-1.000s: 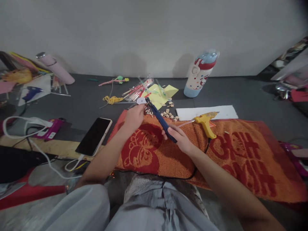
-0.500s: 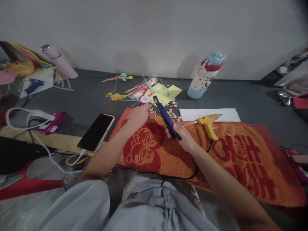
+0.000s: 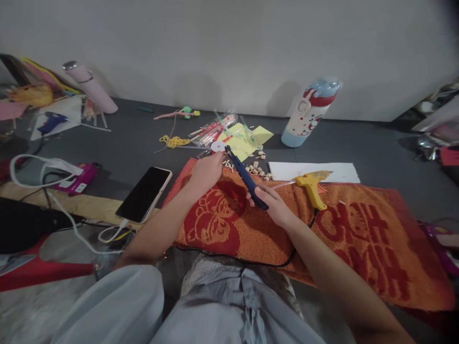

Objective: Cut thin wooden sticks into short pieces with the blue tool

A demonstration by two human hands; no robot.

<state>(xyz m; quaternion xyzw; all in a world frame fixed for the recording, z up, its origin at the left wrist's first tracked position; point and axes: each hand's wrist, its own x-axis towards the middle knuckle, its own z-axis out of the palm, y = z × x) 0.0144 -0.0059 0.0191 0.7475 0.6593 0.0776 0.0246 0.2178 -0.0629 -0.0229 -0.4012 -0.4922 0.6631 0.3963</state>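
My right hand [image 3: 268,203] is wrapped round the handles of a long, dark blue pliers-like cutting tool [image 3: 244,173]. Its jaws reach up and left to the fingertips of my left hand [image 3: 210,169]. Those fingers are pinched together on what looks like a thin wooden stick, mostly hidden by the hand and the jaws. Just beyond lie small cut wooden pieces [image 3: 255,168] and a white disc-shaped spool end [image 3: 218,146]. Both hands are above an orange and red towel [image 3: 215,220].
On the towel lies a yellow glue gun [image 3: 311,188], its nozzle over a white board [image 3: 344,171]. A phone [image 3: 145,193] charges at left. Behind are yellow paper [image 3: 263,136], packaged sticks [image 3: 211,131], yellow yarn [image 3: 174,142] and a bottle [image 3: 308,114]. A purple power strip [image 3: 84,177] stands far left.
The tool's jaws have shifted slightly left, closer to my left fingertips. The thin pale stick seen between them earlier is now largely hidden. The view has tilted slightly.
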